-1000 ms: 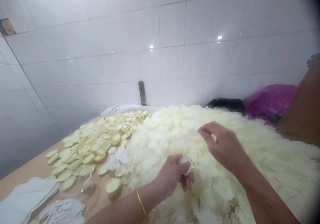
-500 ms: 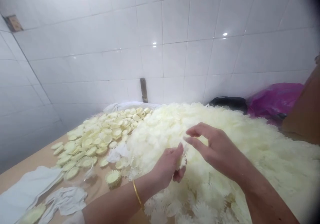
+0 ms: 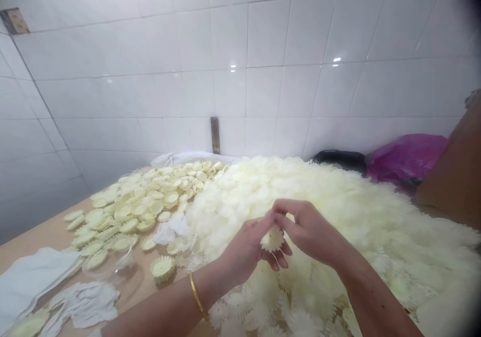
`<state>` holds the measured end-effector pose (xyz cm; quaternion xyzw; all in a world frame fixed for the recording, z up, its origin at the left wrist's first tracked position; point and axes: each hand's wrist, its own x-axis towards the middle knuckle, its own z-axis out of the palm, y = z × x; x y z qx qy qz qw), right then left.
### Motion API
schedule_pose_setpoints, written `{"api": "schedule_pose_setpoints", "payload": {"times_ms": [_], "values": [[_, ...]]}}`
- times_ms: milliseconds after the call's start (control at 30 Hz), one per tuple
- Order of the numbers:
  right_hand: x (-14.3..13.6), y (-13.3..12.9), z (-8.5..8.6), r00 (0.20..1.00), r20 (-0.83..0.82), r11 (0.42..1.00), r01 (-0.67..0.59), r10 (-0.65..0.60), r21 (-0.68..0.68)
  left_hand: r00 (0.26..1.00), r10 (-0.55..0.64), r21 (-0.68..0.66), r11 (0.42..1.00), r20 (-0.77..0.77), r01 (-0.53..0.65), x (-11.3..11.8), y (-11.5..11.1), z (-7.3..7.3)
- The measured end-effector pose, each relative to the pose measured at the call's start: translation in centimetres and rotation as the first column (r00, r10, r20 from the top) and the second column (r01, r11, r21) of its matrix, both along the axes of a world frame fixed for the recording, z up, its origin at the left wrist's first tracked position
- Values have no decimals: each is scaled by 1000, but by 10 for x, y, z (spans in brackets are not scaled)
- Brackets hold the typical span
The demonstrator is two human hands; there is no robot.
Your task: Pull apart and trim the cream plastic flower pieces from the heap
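Note:
My left hand (image 3: 244, 249), with a gold bangle at the wrist, holds a pale-yellow toothed-edge disc (image 3: 272, 240) that looks like a fabric flower piece. Its thumb presses the top edge while the other fingers curl beneath. My right hand (image 3: 306, 229) meets the left thumb there, thumb and forefinger pinched together at the disc's upper edge; whether a separate piece is between them is hidden. Below and behind both hands spreads a large heap of similar thin frilly pieces (image 3: 255, 186). A small round stack of toothed discs (image 3: 163, 268) lies left of my left forearm.
Many compact discs (image 3: 128, 211) are piled at the left of the tan table (image 3: 22, 241). White cloths (image 3: 41, 277), a clear bowl-like dish (image 3: 126, 267) and crumpled white tissue (image 3: 171, 228) lie nearer. A magenta bag (image 3: 408, 156) and black object (image 3: 340, 160) stand against the tiled wall.
My right hand has moved down and left, closing its thumb and forefinger at the disc. My left hand has turned so the disc's toothed face shows. The camera view has shifted slightly.

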<state>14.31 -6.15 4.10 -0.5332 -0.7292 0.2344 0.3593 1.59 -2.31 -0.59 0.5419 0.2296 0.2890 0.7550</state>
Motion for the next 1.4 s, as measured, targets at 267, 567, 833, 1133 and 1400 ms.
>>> {"api": "schedule_pose_setpoints", "payload": {"times_ms": [267,567,833,1133,1400], "values": [[-2,20,-14,925,-10,886,368,-381,282,998,29,-10,1000,47,-29,-4,6,3],[17,32,-27,748,66,689,568,-660,451,998,31,-61,998,-45,-34,-5,3,0],[34,28,-18,762,167,749,528,-626,401,1000,-13,-158,987,25,17,3,6,-14],[13,8,-3,950,130,942,250,-283,223,995,82,-82,993,-60,-87,3,12,-23],[7,7,-1,996,64,998,64,-64,-2,976,149,-20,988,-162,-154,3,11,-21]]}}
